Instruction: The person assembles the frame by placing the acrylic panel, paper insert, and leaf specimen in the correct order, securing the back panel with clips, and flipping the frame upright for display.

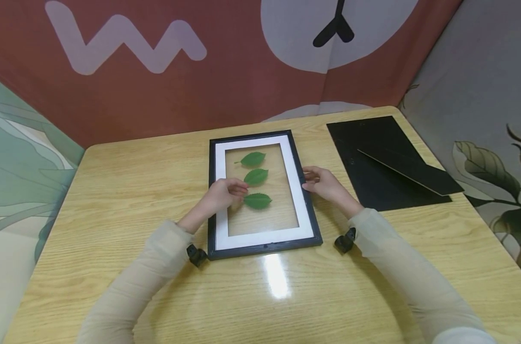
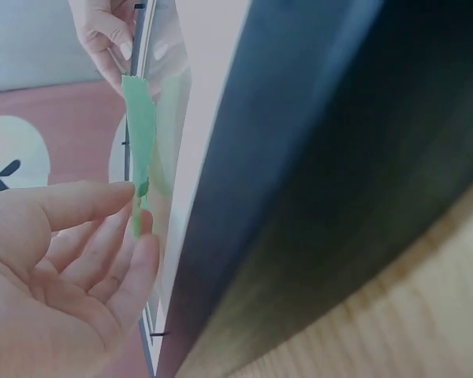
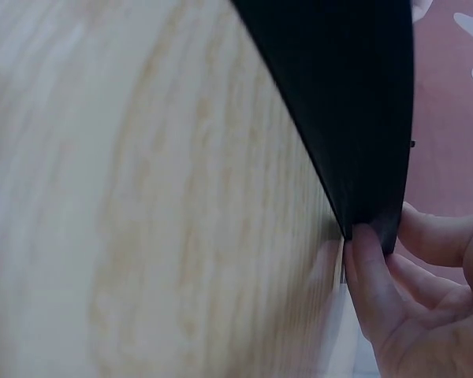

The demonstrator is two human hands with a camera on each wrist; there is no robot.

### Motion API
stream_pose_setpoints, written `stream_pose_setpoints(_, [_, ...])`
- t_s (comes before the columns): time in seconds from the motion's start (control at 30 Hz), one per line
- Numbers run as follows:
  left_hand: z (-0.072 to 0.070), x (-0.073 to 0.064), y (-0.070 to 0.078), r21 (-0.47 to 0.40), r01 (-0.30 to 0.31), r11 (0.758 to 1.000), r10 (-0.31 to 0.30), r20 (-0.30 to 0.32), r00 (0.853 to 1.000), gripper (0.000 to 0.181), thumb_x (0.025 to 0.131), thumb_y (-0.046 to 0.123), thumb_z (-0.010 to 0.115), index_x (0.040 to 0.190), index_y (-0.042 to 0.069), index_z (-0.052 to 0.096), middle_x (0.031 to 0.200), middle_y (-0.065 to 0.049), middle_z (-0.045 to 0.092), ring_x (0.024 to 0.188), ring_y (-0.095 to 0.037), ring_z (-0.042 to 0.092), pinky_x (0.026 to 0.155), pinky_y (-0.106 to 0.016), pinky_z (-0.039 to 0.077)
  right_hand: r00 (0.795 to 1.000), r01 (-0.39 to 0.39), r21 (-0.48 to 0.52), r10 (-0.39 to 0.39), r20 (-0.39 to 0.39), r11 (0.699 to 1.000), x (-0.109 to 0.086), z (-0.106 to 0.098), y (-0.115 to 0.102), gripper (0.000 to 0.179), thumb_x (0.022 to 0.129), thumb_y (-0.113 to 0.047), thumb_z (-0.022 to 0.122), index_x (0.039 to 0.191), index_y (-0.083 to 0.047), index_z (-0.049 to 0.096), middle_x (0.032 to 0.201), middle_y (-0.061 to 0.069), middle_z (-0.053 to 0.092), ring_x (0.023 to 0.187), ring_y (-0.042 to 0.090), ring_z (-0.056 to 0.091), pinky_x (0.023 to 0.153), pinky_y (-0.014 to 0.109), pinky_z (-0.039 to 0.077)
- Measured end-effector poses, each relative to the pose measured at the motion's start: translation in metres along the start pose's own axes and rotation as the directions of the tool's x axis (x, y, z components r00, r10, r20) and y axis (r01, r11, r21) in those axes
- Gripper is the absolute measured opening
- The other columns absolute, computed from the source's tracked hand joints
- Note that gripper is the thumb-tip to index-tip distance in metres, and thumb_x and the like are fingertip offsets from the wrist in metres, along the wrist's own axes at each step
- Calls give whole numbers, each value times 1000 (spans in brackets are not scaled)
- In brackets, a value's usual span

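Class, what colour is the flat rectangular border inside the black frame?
The border is white, clearest in the head view.

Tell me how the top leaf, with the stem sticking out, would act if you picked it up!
The top leaf looks thin, so it would probably feel light and bend easily. Its slender stem might snap if pinched hard. Lying flat, it probably wouldn't roll.

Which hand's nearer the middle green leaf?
Left. The left hand is at the left end of the middle green leaf; the right hand is farther, gripping the right side of the black picture frame.
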State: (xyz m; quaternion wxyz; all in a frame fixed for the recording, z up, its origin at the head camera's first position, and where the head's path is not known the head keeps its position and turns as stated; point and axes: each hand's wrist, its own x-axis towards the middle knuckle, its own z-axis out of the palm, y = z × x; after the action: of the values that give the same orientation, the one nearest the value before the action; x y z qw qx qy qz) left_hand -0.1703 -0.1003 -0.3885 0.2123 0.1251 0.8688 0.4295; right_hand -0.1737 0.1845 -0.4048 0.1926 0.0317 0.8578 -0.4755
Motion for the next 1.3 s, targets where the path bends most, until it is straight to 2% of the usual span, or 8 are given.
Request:
stream_pose_setpoints(0.33, [-5,-1,3,30,-7,1000,8,-50,999,34,87,-2,63,121,-1,62,118,-19,65,107,-30,63,91,-36,55,999,-18,36,17,30,999,3,-3,-1,55,97,-7,52,148,-4,31,147,23,40,133,37,44,108,44,44])
stream_pose_setpoints(0.47, [-3,-3,8,19,-10,1000,12,-72,997,33,88,1,63,122,-1,61,122,-19,64,110,-31,61,95,-38,53,998,-34,49,32,56,998,5,-5,1,56,97,-8,52,148,-4,31,148,22,39,134,36,43,109,44,43])
stream_pose_setpoints(0.63, [3,-5,19,-42,5,999,-8,-82,997,37,89,3,63,125,2,60,128,-16,61,117,-31,58,98,-39,51,996,-48,52,43,83,998,6,-5,3,56,97,-9,52,148,-3,30,150,22,37,135,35,42,109,44,43])
stream_pose_setpoints(0.83, [17,-2,34,-139,41,989,-47,-36,998,43,90,6,64,132,5,55,136,-12,56,124,-29,54,99,-37,51,993,-45,60,38,114,997,7,-8,2,57,98,-8,52,149,-2,28,150,22,36,135,35,42,109,44,43])
stream_pose_setpoints(1.0, [33,2,46,-227,20,974,-18,9,1000,46,89,4,64,134,4,52,140,-13,52,125,-30,53,98,-35,52,987,-5,88,-10,159,996,6,-19,7,55,97,-4,49,148,0,29,147,24,40,132,36,46,106,42,45])
stream_pose_setpoints(1.1, [43,4,52,-257,14,966,-6,33,999,46,89,3,62,134,4,53,140,-13,52,125,-29,54,98,-35,52,990,13,82,-24,138,997,2,-31,9,52,97,-3,49,147,1,31,144,25,44,130,36,48,105,42,46])
stream_pose_setpoints(1.3, [63,8,67,-309,-16,951,43,80,996,44,90,0,59,134,2,53,140,-16,51,124,-31,56,99,-35,51,999,17,8,-17,35,1000,-9,-69,14,53,98,-11,51,147,-3,32,142,23,45,127,34,48,107,47,44])
